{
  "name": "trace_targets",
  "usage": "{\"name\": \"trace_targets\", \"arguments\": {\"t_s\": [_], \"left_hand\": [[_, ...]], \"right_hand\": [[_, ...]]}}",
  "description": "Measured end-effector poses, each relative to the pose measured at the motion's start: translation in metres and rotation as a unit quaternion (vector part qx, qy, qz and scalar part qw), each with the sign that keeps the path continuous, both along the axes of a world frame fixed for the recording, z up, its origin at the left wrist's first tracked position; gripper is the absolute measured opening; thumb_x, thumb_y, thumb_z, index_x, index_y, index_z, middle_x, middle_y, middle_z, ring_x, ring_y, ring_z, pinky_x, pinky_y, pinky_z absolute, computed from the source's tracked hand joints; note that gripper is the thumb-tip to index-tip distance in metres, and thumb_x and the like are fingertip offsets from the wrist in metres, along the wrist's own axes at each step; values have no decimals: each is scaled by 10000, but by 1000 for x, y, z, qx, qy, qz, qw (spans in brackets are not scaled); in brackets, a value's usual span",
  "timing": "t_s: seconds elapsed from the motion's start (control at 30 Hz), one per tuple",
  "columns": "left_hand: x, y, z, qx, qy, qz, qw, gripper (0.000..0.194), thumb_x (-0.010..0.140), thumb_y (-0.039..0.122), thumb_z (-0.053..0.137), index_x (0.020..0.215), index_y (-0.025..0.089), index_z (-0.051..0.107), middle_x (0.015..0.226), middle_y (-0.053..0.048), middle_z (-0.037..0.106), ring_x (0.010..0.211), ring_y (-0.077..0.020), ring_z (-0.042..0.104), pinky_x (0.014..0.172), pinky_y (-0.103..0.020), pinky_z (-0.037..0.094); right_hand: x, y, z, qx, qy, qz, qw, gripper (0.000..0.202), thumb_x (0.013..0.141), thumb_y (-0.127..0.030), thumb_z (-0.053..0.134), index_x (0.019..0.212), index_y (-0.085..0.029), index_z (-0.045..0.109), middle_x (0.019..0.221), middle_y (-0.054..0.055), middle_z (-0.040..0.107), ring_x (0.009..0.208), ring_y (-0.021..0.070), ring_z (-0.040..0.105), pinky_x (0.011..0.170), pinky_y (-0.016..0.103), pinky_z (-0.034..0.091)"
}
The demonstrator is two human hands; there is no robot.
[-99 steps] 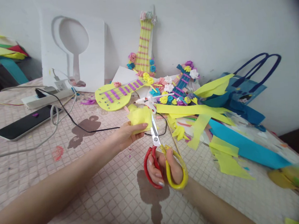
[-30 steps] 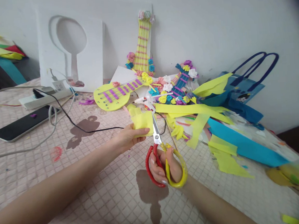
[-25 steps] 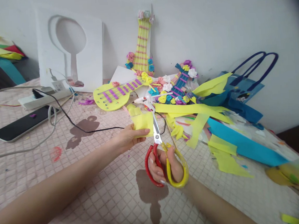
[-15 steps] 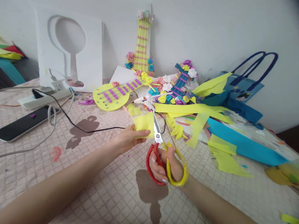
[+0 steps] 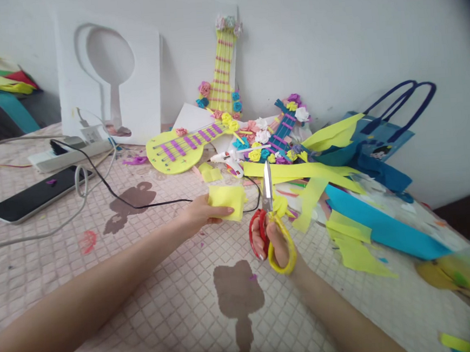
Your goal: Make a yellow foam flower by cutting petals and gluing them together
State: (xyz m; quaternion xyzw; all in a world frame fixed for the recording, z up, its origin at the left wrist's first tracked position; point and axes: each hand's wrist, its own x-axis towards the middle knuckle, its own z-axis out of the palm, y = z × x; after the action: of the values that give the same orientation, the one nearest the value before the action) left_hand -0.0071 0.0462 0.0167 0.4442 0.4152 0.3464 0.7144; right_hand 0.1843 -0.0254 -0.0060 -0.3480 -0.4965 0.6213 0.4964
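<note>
Between the thumb and fingers of my left hand (image 5: 205,212) is a small stack of yellow paper (image 5: 226,199), held just above the table. My right hand (image 5: 274,238) has its fingers through the red and yellow handles of the scissors (image 5: 267,189). The scissor blades are closed, point away from me and stand apart from the paper, to its right. Beyond the paper, smaller yellow pieces (image 5: 210,172) lie near a white glue gun (image 5: 231,159).
Paper-flower guitars (image 5: 176,151) stand and lie at the back. Yellow strips (image 5: 308,170) and a blue strip (image 5: 385,224) spread to the right, before a blue bag (image 5: 390,131). At left are a phone (image 5: 33,197), a power strip (image 5: 66,151) and cables.
The scissors have closed and moved right, away from the yellow paper, with my right hand. My left hand has barely moved, and the paper now shows as a flatter, squarer stack.
</note>
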Motion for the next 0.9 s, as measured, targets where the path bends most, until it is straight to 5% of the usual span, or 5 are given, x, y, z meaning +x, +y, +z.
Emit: {"name": "trace_targets", "arguments": {"t_s": [0.13, 0.37, 0.47, 0.63, 0.9], "left_hand": [[-5, 9, -6, 46, 81, 26, 995, 422, 513, 232, 835, 878, 125, 652, 789, -33, 654, 638, -104, 558, 496, -182, 399], [-19, 32, -2, 99, 91, 63, 989, 375, 587, 261, 784, 899, 133, 621, 850, -84, 653, 662, -126, 579, 513, -207, 434], [-24, 57, 7, 214, 268, 131, 930, 358, 668, 288, 724, 962, 132, 593, 895, -107, 653, 730, -176, 618, 584, -261, 487], [-21, 89, 15, 283, 369, 188, 865, 470, 613, 156, 751, 1035, 156, 545, 1043, -139, 601, 1093, -342, 526, 831, -369, 449], [-26, 99, 12, 282, 383, 179, 861, 593, 601, 127, 750, 1140, 165, 506, 1103, -148, 577, 1162, -367, 472, 887, -413, 412]], "right_hand": [[11, 8, 0, 23, -95, -59, 993, 463, 784, -665, 498, 824, -206, 459, 493, -90, 416, 333, 56, 371, 338, 183, 272], [16, 12, 7, 28, -172, -106, 979, 450, 796, -657, 479, 786, -208, 453, 464, -84, 409, 324, 67, 365, 319, 191, 267], [16, 13, 5, 25, -171, -107, 979, 428, 808, -632, 488, 779, -206, 463, 454, -80, 413, 321, 68, 364, 322, 192, 268], [15, 13, 2, 11, -169, -108, 980, 448, 799, -645, 488, 781, -198, 462, 467, -79, 422, 320, 63, 375, 320, 187, 281], [21, 16, 6, 6, -213, -128, 969, 479, 772, -679, 478, 742, -203, 434, 461, -82, 412, 322, 65, 368, 324, 191, 281]]}}
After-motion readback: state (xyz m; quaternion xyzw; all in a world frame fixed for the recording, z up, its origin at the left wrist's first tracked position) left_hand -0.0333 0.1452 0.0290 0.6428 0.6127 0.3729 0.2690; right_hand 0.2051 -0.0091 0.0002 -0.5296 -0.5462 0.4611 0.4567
